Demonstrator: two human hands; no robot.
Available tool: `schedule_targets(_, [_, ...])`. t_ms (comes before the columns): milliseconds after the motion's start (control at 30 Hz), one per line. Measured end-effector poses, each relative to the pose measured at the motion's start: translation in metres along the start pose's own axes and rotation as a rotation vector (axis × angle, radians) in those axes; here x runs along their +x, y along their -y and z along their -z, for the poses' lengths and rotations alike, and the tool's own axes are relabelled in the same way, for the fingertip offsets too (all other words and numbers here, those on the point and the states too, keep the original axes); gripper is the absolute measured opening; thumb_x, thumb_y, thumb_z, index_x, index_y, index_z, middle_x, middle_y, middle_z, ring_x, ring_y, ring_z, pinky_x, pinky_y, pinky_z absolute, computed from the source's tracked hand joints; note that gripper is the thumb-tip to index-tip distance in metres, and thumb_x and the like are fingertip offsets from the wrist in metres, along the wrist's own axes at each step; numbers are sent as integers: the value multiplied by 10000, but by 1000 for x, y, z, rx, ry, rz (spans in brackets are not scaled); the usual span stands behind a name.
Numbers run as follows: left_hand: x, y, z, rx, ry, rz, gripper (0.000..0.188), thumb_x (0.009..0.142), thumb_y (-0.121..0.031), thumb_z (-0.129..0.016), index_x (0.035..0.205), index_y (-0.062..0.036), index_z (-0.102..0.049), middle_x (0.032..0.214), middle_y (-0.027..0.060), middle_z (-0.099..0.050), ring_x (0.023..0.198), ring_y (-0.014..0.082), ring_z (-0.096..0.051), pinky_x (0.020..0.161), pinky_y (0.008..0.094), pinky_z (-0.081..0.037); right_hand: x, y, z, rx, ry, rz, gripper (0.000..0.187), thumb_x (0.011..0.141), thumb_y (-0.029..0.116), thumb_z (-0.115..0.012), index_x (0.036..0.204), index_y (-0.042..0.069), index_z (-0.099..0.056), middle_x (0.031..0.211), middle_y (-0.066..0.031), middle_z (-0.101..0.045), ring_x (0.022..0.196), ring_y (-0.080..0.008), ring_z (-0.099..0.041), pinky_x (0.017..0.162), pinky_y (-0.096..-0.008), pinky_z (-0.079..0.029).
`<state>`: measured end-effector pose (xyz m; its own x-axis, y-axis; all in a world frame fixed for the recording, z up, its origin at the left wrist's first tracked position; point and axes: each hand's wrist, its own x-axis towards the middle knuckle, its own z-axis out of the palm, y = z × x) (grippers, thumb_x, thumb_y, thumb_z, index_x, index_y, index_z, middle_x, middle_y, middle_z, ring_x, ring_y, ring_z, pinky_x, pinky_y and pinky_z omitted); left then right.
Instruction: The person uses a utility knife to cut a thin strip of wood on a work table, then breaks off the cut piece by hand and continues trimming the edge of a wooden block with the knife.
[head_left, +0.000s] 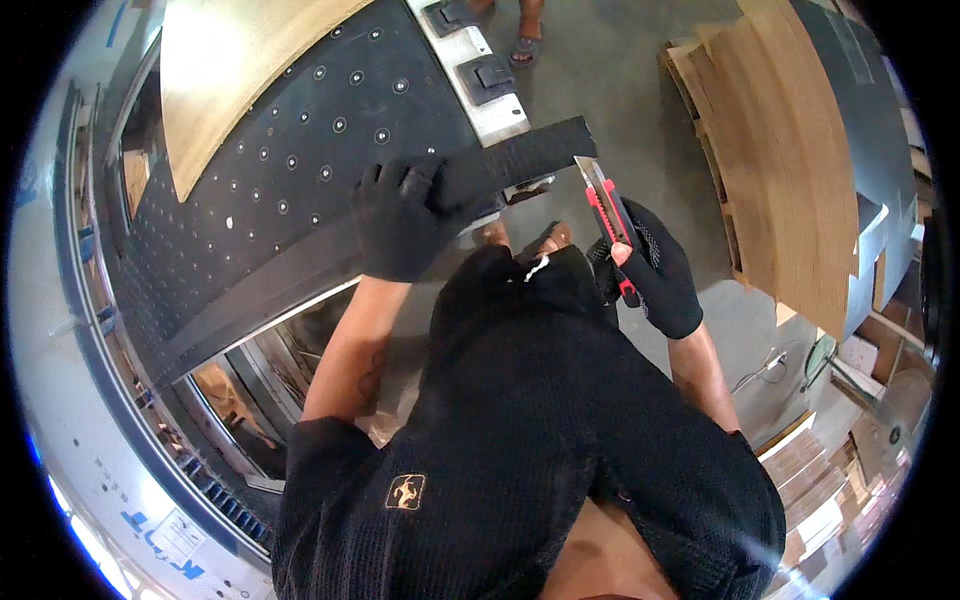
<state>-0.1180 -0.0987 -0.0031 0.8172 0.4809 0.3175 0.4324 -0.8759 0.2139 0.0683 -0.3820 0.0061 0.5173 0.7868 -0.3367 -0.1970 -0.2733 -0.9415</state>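
My left hand (400, 225), in a black glove, is closed around a long, flat black strip (535, 152) at the table's edge, its fingers bent at the strip's far side. The strip's right end sticks out past the table, over the floor. In my right hand (660, 270), also gloved in black with the thumb tip bare, is a red and black utility knife (612, 215). Its blade is out and points up and away, with the tip at the strip's right end. Whether the blade touches the strip, I cannot tell.
Under my left hand spreads a black table (290, 210) dotted with small metal balls. A light-coloured sheet (230, 70) lies at its far left. Black clamp-like blocks (488, 78) sit on its white end rail. Stacked brown boards (780, 160) stand to the right. Another person's foot (526, 45) shows ahead.
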Motion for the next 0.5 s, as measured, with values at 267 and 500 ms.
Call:
schedule_targets(267, [-6,8,9,-74,1,-18,539,724,-479,-927,1091,-117,-768,892,125,-667,884,356,-648,840,493,-517,-26,23,-68,-233,-228,104,610,1041,308,-688,1538,3,-509,1366,-129,-671,1215,-222,-642,1060,-370,-496])
schedule_targets(500, [-13,10,5,-132,46,31,520,759,-452,-908,1122,-105,-771,978,158,-666,943,403,-650,850,506,-522,-11,42,-135,-538,-375,185,459,1006,128,-618,1440,42,-493,1047,-265,-681,927,-465,-715,794,-468,-559])
